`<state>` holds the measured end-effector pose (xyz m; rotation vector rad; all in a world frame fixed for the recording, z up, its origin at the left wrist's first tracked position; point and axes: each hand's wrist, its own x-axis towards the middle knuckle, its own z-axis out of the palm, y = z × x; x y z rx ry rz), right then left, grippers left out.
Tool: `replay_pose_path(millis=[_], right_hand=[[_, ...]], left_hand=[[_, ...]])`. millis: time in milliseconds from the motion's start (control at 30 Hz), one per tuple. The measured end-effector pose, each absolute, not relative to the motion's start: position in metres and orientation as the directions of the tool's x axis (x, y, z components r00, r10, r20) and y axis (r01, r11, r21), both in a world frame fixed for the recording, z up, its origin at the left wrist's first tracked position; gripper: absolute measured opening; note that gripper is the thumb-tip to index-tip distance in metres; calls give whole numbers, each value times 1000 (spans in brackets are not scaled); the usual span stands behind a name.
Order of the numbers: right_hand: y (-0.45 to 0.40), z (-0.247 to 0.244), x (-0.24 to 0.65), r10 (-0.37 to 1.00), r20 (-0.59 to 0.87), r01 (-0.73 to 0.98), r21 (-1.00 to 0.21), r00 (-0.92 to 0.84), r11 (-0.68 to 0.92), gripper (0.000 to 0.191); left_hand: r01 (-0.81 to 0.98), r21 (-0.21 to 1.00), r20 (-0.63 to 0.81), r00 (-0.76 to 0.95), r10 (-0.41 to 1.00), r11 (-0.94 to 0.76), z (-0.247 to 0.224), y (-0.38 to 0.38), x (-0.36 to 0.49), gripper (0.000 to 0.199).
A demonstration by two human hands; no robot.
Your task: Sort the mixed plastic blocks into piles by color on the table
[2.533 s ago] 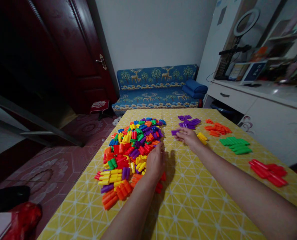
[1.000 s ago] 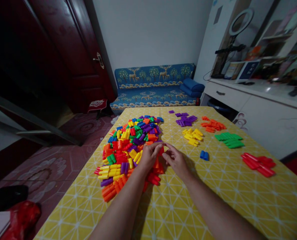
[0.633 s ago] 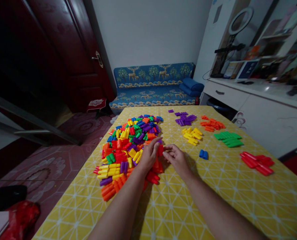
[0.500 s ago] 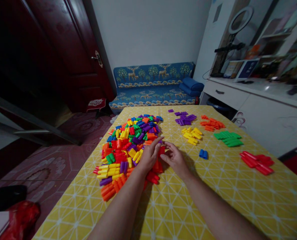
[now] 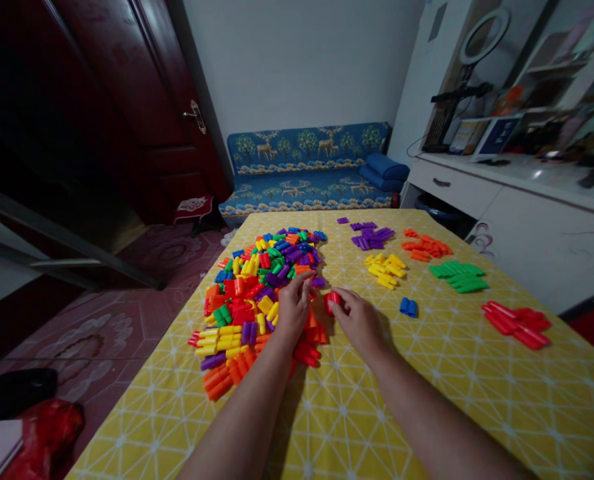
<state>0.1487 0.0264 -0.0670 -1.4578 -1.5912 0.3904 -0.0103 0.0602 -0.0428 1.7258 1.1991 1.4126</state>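
Observation:
My right hand (image 5: 361, 321) pinches a red plastic building block (image 5: 331, 302) between thumb and fingers, just right of a mixed pile. Beside it, my left hand (image 5: 294, 308) hovers at the right edge of that pile of building blocks (image 5: 249, 290), its fingers stretched forward, apart and holding nothing I can see. The pile mixes red, orange, yellow, green, blue and purple pieces. Near the left fingertips lies a purple block (image 5: 319, 282). Below the hands are some red blocks (image 5: 307, 354), partly hidden by the left wrist.
Sorted by colour on the yellow table (image 5: 377, 400) are purple blocks (image 5: 371, 237), yellow blocks (image 5: 385, 270), orange blocks (image 5: 427, 247), green blocks (image 5: 459, 276), a blue piece (image 5: 408, 307) and red blocks (image 5: 517, 325). A blue sofa (image 5: 301, 177) stands behind; a white cabinet (image 5: 541, 233) is at right.
The red block has come away from between both hands into my right hand, slightly to the right. My left hand has drawn apart from it, a little left.

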Motion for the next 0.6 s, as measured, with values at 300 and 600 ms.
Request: replay_pose_path(millis=[300, 600], right_hand=[[14, -50, 141, 826, 564, 672, -609, -6, 421, 35], [8, -55, 119, 887, 455, 556, -720, -73, 415, 39]], left_hand=[[323, 841, 473, -47, 880, -434, -54, 68, -11, 24], [357, 835, 458, -28, 889, -419, -48, 65, -11, 24]])
